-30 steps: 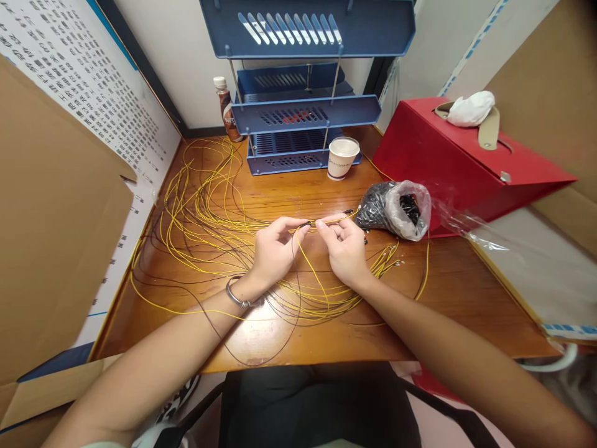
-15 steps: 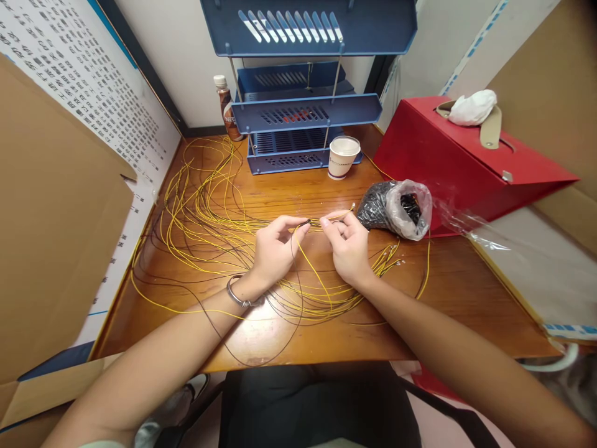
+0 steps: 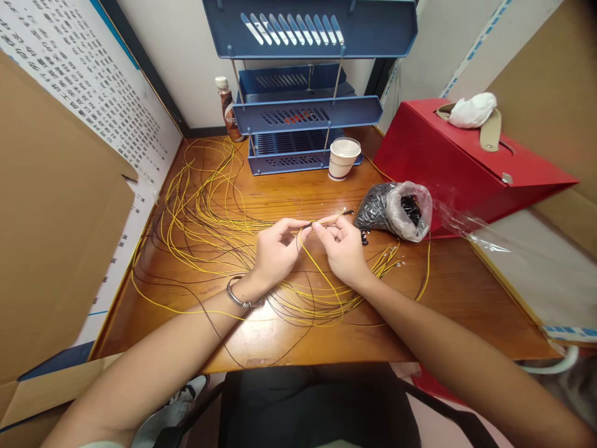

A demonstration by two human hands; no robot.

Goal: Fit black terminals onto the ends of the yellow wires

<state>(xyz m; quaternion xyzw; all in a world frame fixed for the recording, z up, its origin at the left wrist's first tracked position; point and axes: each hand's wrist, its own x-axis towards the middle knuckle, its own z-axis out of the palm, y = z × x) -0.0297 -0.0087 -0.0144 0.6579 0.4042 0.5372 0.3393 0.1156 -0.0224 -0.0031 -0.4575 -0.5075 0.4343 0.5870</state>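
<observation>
My left hand is closed in a pinch on a small black connector, just above the table. Thumb and fingertips of my right hand press together right beside it, gripping thin wire that runs into the connector; the exact contact is too small to make out. From between the hands a yellow wire and a dark wire loop down toward me. A bundle of yellow and dark wires spreads behind and left of the hands. More wires curve beneath my wrists, their bare-looking ends at the right.
A plastic bag of small black parts lies open at the right, with a few loose black pieces beside it. Behind stand a paper cup, a blue tray rack, a bottle and a red box. Cardboard walls the left.
My right hand has shifted slightly left, close against the left fingertips. The hanging wire loop has swung to the right. A black tip now shows beyond my right hand.
</observation>
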